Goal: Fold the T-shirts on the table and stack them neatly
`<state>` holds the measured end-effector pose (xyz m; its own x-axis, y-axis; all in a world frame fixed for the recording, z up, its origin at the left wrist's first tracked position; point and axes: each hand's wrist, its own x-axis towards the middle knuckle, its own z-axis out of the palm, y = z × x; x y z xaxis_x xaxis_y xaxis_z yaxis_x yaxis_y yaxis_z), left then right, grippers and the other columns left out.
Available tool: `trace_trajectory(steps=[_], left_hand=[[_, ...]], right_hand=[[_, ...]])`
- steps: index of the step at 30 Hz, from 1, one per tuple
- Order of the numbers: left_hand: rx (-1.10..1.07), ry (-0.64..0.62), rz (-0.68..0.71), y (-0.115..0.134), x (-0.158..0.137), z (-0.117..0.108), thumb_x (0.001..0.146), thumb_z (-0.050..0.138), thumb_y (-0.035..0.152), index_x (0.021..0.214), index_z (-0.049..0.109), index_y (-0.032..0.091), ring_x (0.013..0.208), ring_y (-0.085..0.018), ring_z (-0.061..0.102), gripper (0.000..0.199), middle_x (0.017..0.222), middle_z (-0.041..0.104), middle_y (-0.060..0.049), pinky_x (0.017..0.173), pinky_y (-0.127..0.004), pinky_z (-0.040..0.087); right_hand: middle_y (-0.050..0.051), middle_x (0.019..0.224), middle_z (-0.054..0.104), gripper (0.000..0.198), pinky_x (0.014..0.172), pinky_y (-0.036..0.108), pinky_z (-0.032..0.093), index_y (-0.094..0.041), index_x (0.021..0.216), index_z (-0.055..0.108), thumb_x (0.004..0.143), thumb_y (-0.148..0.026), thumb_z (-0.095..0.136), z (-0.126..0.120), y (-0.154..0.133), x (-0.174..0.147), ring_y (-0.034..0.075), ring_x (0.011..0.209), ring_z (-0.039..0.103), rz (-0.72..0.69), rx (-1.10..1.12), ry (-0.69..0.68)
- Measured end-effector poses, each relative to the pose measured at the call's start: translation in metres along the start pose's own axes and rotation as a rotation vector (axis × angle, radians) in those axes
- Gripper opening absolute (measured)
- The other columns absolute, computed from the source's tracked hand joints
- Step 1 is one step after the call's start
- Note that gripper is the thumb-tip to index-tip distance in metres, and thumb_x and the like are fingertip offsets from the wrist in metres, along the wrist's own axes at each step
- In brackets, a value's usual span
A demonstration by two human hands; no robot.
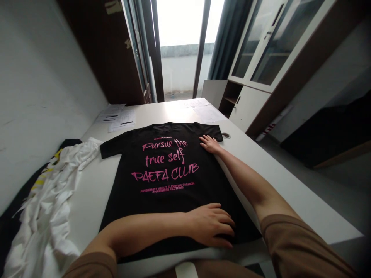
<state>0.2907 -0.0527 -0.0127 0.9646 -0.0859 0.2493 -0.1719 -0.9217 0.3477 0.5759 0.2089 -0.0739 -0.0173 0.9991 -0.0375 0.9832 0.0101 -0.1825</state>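
The left hand [213, 226] reaches across the near end of the black T-shirt [169, 199] and lies palm down near its lower right corner, fingers spread and apparently not gripping, though the palm's underside is hidden. The right hand [210, 144] rests with fingers extended at the base of the shirt's right-hand sleeve, also clutching nothing. Placed near two ends of one side, they seem to press the cloth flat rather than hold it. The shirt lies spread on the white table [278, 189], collar away from the person, so its pink lettering [165, 175] reads upright. White garments [53, 216] lie bunched along the left, apart from most of the shirt, probably to leave working room; loose papers [123, 119] sit beyond the left-hand sleeve, towards the window [181, 23].
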Motion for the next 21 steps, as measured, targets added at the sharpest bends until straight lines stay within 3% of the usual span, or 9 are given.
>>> trace_trajectory(steps=[7,10,15,18,21], left_hand=[[0.005,0.047,-0.397,-0.003,-0.066,-0.029,0.099,0.058,0.042,0.139,0.057,0.024,0.145,-0.027,0.042,0.044,0.152,0.053,-0.009,0.125,-0.049,0.024],[0.049,0.018,-0.417,0.010,-0.082,-0.027,0.099,0.057,0.043,0.146,0.052,0.022,0.150,-0.030,0.035,0.052,0.159,0.044,-0.012,0.126,-0.053,0.021],[0.024,-0.010,-0.390,0.026,-0.082,-0.024,0.100,0.053,0.048,0.152,0.045,0.023,0.153,-0.030,0.030,0.058,0.164,0.037,-0.011,0.126,-0.054,0.019],[0.026,0.028,-0.411,0.020,-0.083,-0.029,0.100,0.055,0.047,0.149,0.049,0.025,0.152,-0.028,0.032,0.054,0.162,0.039,-0.009,0.127,-0.051,0.019],[0.092,0.132,-0.529,0.000,-0.093,-0.040,0.100,0.056,0.042,0.146,0.053,0.027,0.152,-0.026,0.032,0.048,0.161,0.041,-0.006,0.128,-0.050,0.018]], right_hand=[[0.003,0.170,0.020,0.066,0.126,0.049,0.014,-0.030,0.161,0.034,0.102,-0.060,0.030,0.003,0.002,-0.003,0.027,0.157,0.017,-0.018,-0.004,0.058],[0.003,0.171,0.019,0.066,0.125,0.052,0.015,-0.030,0.161,0.033,0.102,-0.059,0.031,0.003,0.003,0.001,0.029,0.156,0.017,0.014,0.005,0.036],[0.006,0.170,0.019,0.066,0.124,0.055,0.016,-0.028,0.162,0.031,0.102,-0.055,0.032,0.000,0.002,0.009,0.030,0.156,0.016,0.063,0.011,0.009],[0.009,0.170,0.020,0.068,0.123,0.057,0.018,-0.027,0.161,0.032,0.101,-0.057,0.034,-0.007,-0.004,0.012,0.031,0.156,0.017,0.101,0.021,-0.036],[0.013,0.168,0.026,0.072,0.120,0.060,0.023,-0.026,0.159,0.037,0.098,-0.064,0.037,-0.013,-0.018,0.013,0.035,0.154,0.022,0.148,0.034,-0.040]])
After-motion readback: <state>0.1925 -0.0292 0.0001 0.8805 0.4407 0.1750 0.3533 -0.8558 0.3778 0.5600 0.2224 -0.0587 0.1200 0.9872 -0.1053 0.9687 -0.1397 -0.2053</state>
